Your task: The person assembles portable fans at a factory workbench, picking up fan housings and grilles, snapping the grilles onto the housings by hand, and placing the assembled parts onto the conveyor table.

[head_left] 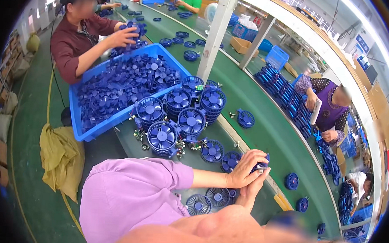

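Near the edge of the conveyor, my left hand [246, 167] and my right hand [253, 189] meet, fingers closed around a dark blue fan part [266, 159]. Most of it is hidden by my fingers; a small pale metallic bit shows at its lower side. Just left of my hands lie a round blue fan unit [231, 161] and another fan unit [212, 151]. Below my left forearm, flat blue fan grilles [199, 204] rest on the table. Farther left stand several stacks of blue fan units [162, 137], with small circuit boards and wires beside them.
A blue crate [104, 129] heaped with fan blades sits left, where a co-worker [71, 44] handles blue parts. A green conveyor belt [264, 140] carrying scattered fan parts runs past my hands. A white post [216, 39] rises beside it. Another co-worker [325, 102] is across the belt.
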Demonstrator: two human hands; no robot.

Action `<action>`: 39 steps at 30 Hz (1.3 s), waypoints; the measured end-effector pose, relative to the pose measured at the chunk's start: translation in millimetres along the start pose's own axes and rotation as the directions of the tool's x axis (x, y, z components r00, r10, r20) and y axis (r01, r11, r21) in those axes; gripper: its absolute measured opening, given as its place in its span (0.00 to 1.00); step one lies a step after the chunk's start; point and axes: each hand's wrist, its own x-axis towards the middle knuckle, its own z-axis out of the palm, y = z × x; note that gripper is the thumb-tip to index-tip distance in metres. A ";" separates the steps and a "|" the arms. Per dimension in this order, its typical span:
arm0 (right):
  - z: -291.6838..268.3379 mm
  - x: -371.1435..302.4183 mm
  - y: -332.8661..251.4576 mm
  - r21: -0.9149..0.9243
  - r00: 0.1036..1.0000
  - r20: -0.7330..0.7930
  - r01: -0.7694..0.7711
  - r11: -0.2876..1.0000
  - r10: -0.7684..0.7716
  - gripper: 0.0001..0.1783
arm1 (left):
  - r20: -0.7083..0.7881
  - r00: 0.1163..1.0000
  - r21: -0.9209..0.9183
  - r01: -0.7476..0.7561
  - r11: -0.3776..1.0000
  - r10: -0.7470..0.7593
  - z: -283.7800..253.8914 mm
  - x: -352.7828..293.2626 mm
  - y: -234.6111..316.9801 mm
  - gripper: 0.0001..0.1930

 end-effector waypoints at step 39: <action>-28.3 0.8 6.2 -0.915 0.821 0.367 0.404 -0.011 -0.438 0.22 | 0.461 0.787 0.667 -0.002 0.745 -0.411 -33.5 -4.0 -81.2 0.09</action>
